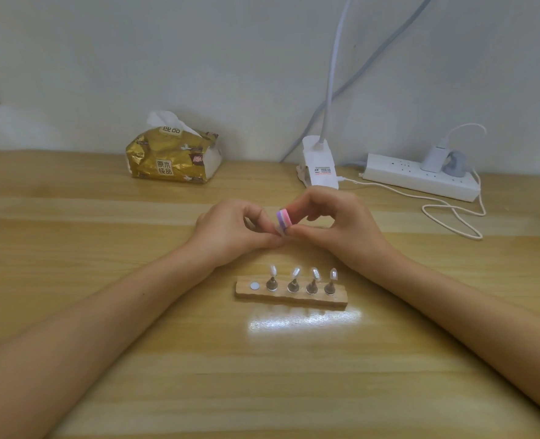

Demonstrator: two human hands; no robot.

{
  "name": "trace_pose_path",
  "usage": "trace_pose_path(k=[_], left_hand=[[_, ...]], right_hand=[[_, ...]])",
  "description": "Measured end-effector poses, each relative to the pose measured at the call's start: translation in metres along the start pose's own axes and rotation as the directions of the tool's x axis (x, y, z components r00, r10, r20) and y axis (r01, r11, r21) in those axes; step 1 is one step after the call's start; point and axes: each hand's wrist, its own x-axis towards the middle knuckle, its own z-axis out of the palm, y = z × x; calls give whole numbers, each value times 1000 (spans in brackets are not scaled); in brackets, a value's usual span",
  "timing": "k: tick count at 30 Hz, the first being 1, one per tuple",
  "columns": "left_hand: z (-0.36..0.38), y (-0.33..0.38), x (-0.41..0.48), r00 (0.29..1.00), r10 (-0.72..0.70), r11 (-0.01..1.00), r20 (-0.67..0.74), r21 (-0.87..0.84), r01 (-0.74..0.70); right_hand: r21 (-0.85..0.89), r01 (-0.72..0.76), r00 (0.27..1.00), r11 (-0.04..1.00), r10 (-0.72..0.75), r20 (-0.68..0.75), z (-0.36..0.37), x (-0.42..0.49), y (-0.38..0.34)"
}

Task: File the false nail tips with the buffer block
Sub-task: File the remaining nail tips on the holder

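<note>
Forearms (110,312) flank a stand (291,298) of four nail tips (295,271); left fingers (262,241) pinch a fifth (280,231) steady for the buffer block (283,218) gripped in right fingers (305,231).

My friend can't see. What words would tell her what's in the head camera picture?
Two hands meet over a wooden table: the right hand pinches a pink-and-purple buffer block against a false nail tip that the left hand holds. Nearer, a wooden stand carries four more tips.

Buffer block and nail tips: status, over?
Right hand grips buffer block; left hand pinches one nail tip just below it. Four mounted tips upright on wooden stand, leftmost slot empty. Nothing in the way.
</note>
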Motion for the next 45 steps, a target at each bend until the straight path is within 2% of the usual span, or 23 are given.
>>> trace_pose_path(k=[2, 5, 8, 11, 14, 17, 20, 24, 26, 35, 45], left_hand=[[0, 0, -1, 1000, 2, 1000, 3, 5, -2], [0, 0, -1, 1000, 2, 1000, 0, 1, -2], [0, 0, -1, 1000, 4, 1000, -2, 10, -3], [0, -1, 0, 1000, 1, 1000, -6, 1, -1], [1, -1, 0, 1000, 7, 1000, 0, 6, -7], [1, -1, -1, 1000, 7, 1000, -4, 1, -7], [0, -1, 0, 1000, 6, 1000, -4, 14, -5], [1, -1, 0, 1000, 4, 1000, -10, 7, -4], [1, -1, 0, 1000, 4, 1000, -10, 11, -3], [2, -1, 0, 1000, 3, 1000, -10, 8, -2], [1, -1, -1, 1000, 6, 1000, -13, 11, -6]], right_hand=[[-22, 28, 1000, 999, -28, -2, 0, 0, 0], [36, -30, 999, 999, 29, 13, -1, 0, 0], [-6, 21, 1000, 1000, -21, -2, -1, 0, -1], [15, -27, 999, 1000, 26, 26, -1, -1, -1], [-26, 39, 999, 999, -39, -6, -1, -1, -2], [28, -31, 999, 999, 30, 14, -1, -1, -2], [5, 13, 1000, 1000, -13, -11, 0, -1, -3], [44, -41, 999, 998, 42, -9, 0, -1, -2], [13, -11, 1000, 1000, 11, -14, 0, 0, -2], [41, -63, 998, 997, 62, 9, 0, 0, -1], [19, -55, 998, 998, 54, 16, 0, 2, -2]])
